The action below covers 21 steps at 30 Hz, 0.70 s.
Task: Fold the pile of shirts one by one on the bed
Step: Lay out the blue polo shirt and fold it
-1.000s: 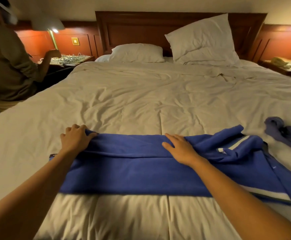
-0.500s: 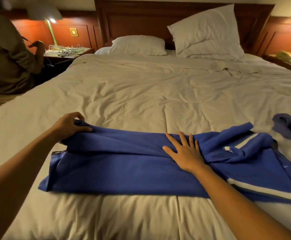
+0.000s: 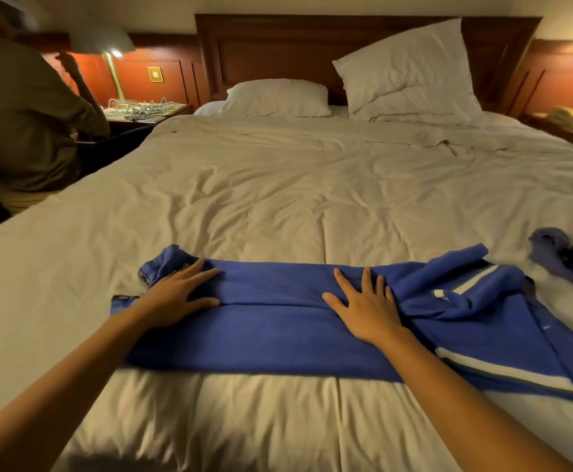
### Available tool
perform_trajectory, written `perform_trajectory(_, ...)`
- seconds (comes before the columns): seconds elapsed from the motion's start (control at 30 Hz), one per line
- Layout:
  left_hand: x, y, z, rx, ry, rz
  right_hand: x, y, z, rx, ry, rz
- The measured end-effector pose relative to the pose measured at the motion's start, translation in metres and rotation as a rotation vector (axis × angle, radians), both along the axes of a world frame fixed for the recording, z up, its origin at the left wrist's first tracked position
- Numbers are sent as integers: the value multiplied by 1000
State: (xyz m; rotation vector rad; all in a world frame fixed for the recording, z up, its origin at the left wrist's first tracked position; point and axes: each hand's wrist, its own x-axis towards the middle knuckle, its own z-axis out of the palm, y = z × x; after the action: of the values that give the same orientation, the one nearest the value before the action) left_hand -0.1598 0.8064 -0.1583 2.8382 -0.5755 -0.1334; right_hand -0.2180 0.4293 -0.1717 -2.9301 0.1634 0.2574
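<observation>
Since left hand (image 3: 176, 298) is leaving its pinch and lying flat on blue shirt (image 3: 278, 332), fold under both palms is setting | right hand (image 3: 368, 308) is pressing, fingers spread

Two bare forearms, uncovered right to the view's lower edge; bare left hand (image 3: 176, 298) and bare right hand (image 3: 368, 308), slim fingers.

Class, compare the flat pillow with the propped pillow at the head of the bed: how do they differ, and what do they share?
The flat pillow lies low, left of centre; the propped pillow leans upright against the headboard, to its right. The flat pillow looks smaller and smoother; the propped pillow looks bigger and more creased. Both are white.
</observation>
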Motion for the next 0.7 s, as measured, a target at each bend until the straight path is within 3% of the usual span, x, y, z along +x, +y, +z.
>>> perform_trajectory(0.07,-4,13,11,-214,-18,3,-7,-9,2,169,-89,78)
perform_trajectory(0.17,-11,26,21,-262,-17,22,-18,-25,2,485,-294,174)
perform_trajectory(0.23,-15,31,20,-273,-43,35,-21,-30,2,511,-328,206)
perform_trajectory(0.37,-14,34,23,-301,-101,4,-14,-31,6,344,-345,286)
perform_trajectory(0.6,-13,28,49,97,12,102,-18,-35,21,434,-197,301)
perform_trajectory(0.67,-7,16,49,225,-171,170,-14,-30,24,524,-233,230)
perform_trajectory(0.7,-3,5,48,173,-270,177,-9,-25,24,544,-292,187)
